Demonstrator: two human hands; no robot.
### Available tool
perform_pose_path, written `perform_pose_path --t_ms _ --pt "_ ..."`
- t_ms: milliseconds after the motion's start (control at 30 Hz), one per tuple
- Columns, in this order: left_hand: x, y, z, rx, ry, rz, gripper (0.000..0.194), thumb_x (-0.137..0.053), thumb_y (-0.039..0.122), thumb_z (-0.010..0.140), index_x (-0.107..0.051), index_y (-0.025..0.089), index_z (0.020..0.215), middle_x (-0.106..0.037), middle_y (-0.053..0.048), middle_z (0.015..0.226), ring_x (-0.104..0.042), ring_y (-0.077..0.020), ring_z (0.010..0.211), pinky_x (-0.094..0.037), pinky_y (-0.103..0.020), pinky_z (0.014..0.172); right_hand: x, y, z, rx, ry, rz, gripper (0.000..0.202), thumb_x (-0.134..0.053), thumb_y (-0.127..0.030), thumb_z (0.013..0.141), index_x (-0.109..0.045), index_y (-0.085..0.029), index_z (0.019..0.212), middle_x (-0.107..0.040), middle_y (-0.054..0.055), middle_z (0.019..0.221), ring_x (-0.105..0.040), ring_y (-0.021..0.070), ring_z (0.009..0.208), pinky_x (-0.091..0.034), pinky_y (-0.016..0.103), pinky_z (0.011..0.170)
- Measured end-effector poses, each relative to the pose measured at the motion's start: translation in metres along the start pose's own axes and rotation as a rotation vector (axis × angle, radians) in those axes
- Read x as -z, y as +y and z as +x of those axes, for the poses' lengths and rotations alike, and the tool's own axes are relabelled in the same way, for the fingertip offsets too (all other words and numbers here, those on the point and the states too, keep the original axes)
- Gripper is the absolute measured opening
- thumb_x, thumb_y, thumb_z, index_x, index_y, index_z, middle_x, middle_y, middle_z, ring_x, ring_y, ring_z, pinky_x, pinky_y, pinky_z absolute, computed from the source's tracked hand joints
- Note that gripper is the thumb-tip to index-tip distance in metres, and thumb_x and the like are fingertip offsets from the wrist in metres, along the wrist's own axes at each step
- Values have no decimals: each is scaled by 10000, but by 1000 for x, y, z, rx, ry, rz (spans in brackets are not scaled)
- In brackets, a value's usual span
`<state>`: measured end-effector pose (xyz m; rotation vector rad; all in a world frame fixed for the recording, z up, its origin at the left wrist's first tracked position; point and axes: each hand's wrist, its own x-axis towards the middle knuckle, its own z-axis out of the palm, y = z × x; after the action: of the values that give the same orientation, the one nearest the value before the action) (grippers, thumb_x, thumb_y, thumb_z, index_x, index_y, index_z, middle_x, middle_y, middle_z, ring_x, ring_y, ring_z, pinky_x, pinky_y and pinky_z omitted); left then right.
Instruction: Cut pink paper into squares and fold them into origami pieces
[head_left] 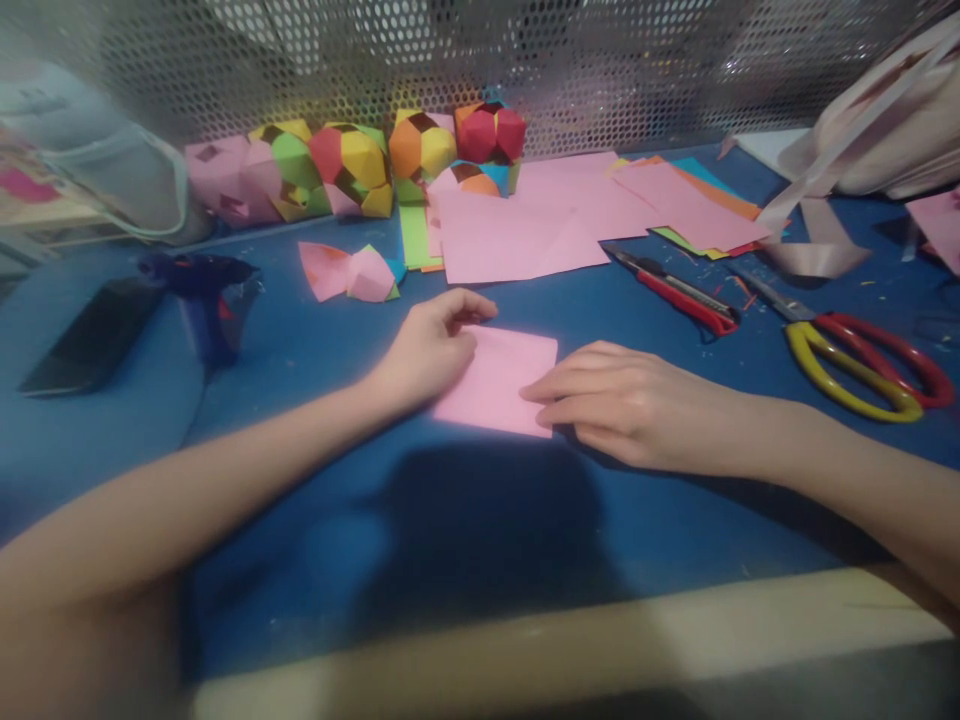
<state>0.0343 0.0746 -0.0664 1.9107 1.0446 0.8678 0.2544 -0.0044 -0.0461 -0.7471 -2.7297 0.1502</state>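
Pink paper [504,385] lies under right fingers [574,382], apparently left thumb [460,350] too.

- Dim light overall; the flat four-sided pink paper [502,385] shows brightly.
- A soft, rounded shadow [480,530] darkens the blue-topped bench [292,570].
- Small glints dot the perforated grey metal panel [637,80].
- Edges look stretched; the flat black phone [94,335] is blurred.

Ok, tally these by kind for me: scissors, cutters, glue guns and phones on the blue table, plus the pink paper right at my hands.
Scissors: 1 pair
Cutter: 1
Glue gun: 1
Phone: 1
Pink paper at your left hand and right hand: 1
Total: 5
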Motion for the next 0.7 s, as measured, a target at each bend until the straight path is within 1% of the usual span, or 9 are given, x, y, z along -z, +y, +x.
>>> perform_pose_path --t_ms 67,167,267,333,400,467,533,633,700 --pt "5 5 1 -78 1 119 386 -426 -11 651 -605 131 962 -650 -64 1024 -594 -170 966 -472 -355 896 0 0 0 -3 -10 -2 278 -442 -116 891 -699 -168 983 -697 80 1108 -611 217 1027 -470 378 835" --pt "11 26 -7 -291 9 352 291 -431 10 719 -593 133 928 -626 -70 1010 -559 -177 999 -462 -349 897 0 -1 0 3 -25 -21 289 -437 -116 893 -700 -181 995 -693 80 1119 -613 210 1016 -474 378 841" --pt "5 50 -29 -469 -193 602 199 -418 40 808 -588 131 858 -614 -62 884 -564 -167 871 -475 -299 790 1 -1 2 21 -28 -34 274 -445 -126 898 -703 -170 979 -699 87 1091 -621 218 984 -482 389 838" --pt "-4 58 -46 -487 -389 813 210 -403 25 831 -575 135 787 -594 -52 800 -552 -158 766 -462 -270 688 2 -2 3 24 -23 -20 265 -446 -135 906 -703 -160 964 -706 92 1055 -626 214 971 -484 385 843" --pt "-14 60 -60 -561 -450 1073 241 -381 6 849 -592 122 849 -600 -55 804 -548 -168 738 -452 -288 675 2 -2 4 23 -23 0 273 -435 -132 912 -706 -160 932 -711 93 1018 -631 201 961 -485 374 853" --pt "-21 57 -70 -635 -406 1220 234 -379 33 873 -601 106 888 -590 -62 792 -538 -186 706 -434 -304 623 1 -2 5 26 -23 11 286 -423 -120 911 -706 -156 896 -714 93 999 -637 197 949 -487 373 858" --pt "-25 54 -75 -656 -370 1255 230 -392 161 927 -608 90 961 -604 -89 854 -550 -205 742 -438 -320 629 0 -2 5 18 -9 13 278 -426 -115 901 -702 -146 899 -714 93 1003 -640 205 938 -495 378 851" --pt "-29 53 -80 -612 -338 1232 480 -362 442 954 -609 46 1065 -629 -160 989 -579 -245 861 -456 -344 706 -4 0 6 -25 33 14 262 -432 -115 890 -688 -132 943 -710 95 1027 -638 210 948 -512 365 837" --pt "-33 54 -82 -584 -330 1233 630 -340 551 929 -608 8 1104 -634 -201 1041 -587 -268 907 -454 -360 756 -7 1 7 -64 73 17 273 -415 -117 901 -679 -129 972 -706 96 1040 -641 193 947 -523 339 833"
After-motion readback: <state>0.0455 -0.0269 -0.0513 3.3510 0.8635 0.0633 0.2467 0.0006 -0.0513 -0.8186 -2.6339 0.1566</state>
